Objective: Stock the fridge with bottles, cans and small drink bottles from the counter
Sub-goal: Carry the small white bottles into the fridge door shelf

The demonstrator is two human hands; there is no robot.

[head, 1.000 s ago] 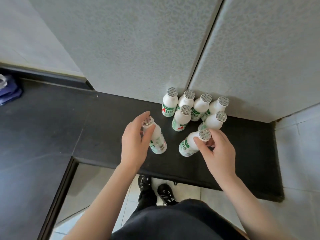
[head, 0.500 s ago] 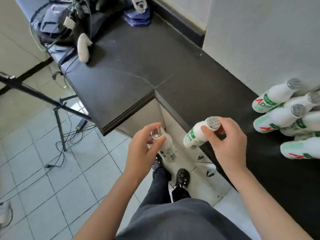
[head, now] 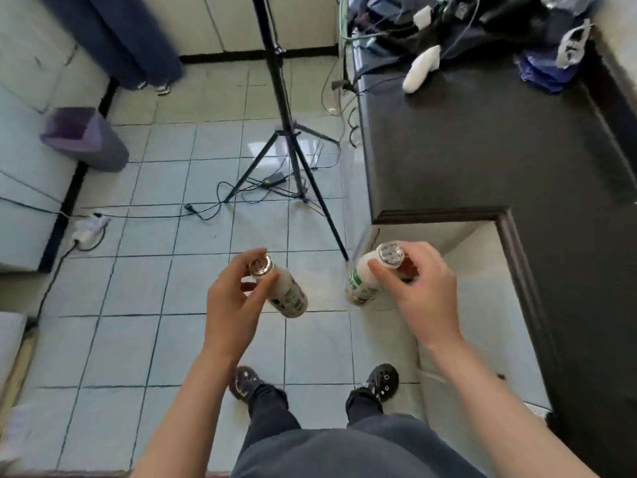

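My left hand pinches a small white drink bottle by its foil-capped neck, holding it over the tiled floor. My right hand grips a second small white bottle with a green label near its foil cap, just off the edge of the black counter. Both bottles hang tilted in the air in front of me. The other bottles and the fridge are out of view.
A black tripod with cables stands on the floor ahead. A purple bin sits at the left by white cabinets. Clothes, a white sock and wires lie at the counter's far end. My shoes are below.
My view has swung left, away from the counter and the cluster of bottles, which have left the frame. Both hands carried their bottles off the counter and now hold them over the floor.
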